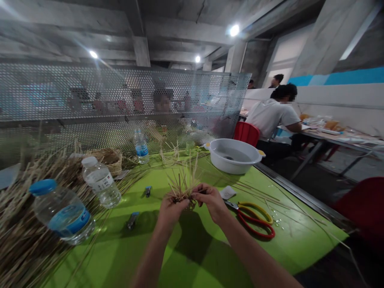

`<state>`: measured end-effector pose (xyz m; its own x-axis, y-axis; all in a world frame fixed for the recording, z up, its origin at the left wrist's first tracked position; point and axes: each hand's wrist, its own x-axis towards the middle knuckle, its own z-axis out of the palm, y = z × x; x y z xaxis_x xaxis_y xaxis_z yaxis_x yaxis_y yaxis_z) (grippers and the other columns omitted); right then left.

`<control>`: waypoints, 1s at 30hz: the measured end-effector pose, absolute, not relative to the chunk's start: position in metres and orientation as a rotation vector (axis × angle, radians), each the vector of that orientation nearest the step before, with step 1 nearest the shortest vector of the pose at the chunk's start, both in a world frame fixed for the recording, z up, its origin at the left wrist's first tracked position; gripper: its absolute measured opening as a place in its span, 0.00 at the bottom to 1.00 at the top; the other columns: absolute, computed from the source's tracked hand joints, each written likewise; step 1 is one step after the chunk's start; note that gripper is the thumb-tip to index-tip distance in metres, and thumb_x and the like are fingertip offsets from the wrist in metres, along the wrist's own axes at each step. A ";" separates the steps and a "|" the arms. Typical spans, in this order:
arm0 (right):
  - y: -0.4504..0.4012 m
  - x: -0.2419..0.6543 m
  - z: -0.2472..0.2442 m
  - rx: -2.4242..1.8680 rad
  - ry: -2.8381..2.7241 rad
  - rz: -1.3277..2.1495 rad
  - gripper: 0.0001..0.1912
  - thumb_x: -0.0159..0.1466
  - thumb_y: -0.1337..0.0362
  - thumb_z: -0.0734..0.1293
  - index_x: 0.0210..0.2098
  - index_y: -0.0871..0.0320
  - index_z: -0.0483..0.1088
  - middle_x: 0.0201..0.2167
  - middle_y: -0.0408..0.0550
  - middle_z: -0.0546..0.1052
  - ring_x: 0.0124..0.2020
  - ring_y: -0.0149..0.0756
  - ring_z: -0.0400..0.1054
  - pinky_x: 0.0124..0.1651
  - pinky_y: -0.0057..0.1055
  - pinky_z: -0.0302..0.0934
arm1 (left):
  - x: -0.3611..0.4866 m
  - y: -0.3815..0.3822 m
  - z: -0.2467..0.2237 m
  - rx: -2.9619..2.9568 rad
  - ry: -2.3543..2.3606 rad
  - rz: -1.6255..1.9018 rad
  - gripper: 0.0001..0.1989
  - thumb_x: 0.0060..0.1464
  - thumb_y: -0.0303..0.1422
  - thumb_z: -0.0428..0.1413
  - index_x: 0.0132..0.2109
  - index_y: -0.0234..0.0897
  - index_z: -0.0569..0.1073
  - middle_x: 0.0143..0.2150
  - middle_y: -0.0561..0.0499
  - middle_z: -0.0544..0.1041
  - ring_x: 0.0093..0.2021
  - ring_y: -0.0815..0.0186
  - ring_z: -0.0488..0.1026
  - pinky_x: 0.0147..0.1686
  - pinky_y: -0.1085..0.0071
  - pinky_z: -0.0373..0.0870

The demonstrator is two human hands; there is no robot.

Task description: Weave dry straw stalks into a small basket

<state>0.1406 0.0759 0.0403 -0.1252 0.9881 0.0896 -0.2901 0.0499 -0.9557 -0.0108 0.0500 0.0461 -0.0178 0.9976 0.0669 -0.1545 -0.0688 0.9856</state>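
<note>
Small straw piece (180, 185) – seemingly part-worked, its base gathered, many ends unfinished.
Above the tabletop (120, 256), well in from its right edge, the left hand (173, 207) grips the dense, darker base and the right hand (210, 199) pinches its side – pale tan stalks fan upward unevenly; the weave is too small to read.

Left hand (173, 207) and right hand (211, 199) hold straws (181, 185).

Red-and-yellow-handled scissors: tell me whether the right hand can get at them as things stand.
Probably yes: the scissors lie just right of the right hand, handles uncovered, though that hand would likely have to release the straw piece first.
</note>
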 end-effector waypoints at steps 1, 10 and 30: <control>0.076 0.141 0.040 -0.878 -1.120 1.374 0.10 0.44 0.62 0.77 0.22 0.58 0.74 0.20 0.41 0.72 0.20 0.27 0.61 0.21 0.25 0.53 | -0.011 0.050 0.045 1.160 1.053 1.337 0.05 0.39 0.29 0.64 0.29 0.34 0.80 0.26 0.50 0.79 0.28 0.64 0.74 0.30 0.70 0.71; 0.075 0.138 0.040 -0.890 -1.134 1.295 0.09 0.45 0.64 0.76 0.22 0.57 0.72 0.17 0.39 0.70 0.18 0.27 0.59 0.20 0.24 0.52 | -0.010 0.054 0.041 1.315 1.180 1.299 0.05 0.43 0.32 0.62 0.28 0.33 0.80 0.25 0.47 0.80 0.29 0.60 0.75 0.32 0.68 0.71; 0.072 0.139 0.042 -0.817 -1.153 1.371 0.06 0.45 0.66 0.76 0.24 0.58 0.77 0.21 0.42 0.74 0.21 0.28 0.62 0.24 0.26 0.58 | -0.015 0.052 0.045 1.074 1.053 1.280 0.03 0.38 0.29 0.62 0.26 0.33 0.79 0.22 0.51 0.76 0.23 0.67 0.70 0.26 0.72 0.67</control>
